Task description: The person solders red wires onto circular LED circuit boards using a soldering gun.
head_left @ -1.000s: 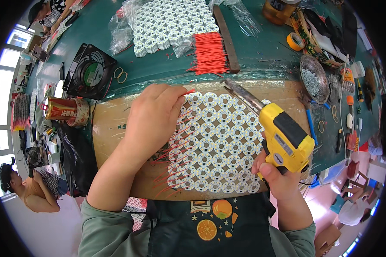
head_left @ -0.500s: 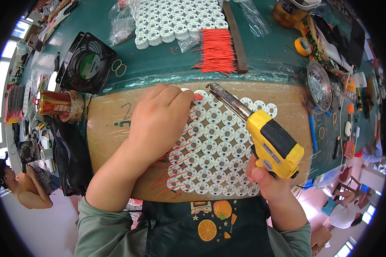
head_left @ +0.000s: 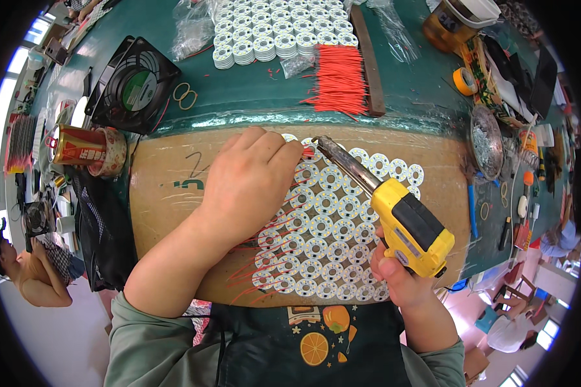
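My right hand (head_left: 397, 274) grips a yellow and black soldering gun (head_left: 410, 226). Its metal tip points up and left to a disc at the far edge of the grid. Beside that tip, my left hand (head_left: 252, 174) is closed with its fingertips around short red wires (head_left: 308, 153); how many is hidden. Several round white LED boards (head_left: 321, 226) with central holes lie in rows on a brown board (head_left: 164, 238). Thin red wires (head_left: 245, 274) run out from discs on the grid's left side, partly under my left forearm.
Beyond the board sit stacked white discs (head_left: 265, 48), a pile of red wires (head_left: 341, 77) and a dark bar (head_left: 371, 77). A black fan (head_left: 132, 87) and red can (head_left: 77, 145) stand left. To the right are a metal dish (head_left: 486, 142) and orange tape (head_left: 465, 82).
The whole view has shifted slightly. The soldering gun's tip now sits closer to the disc and red wires by my left fingertips. Both hands keep their grips.
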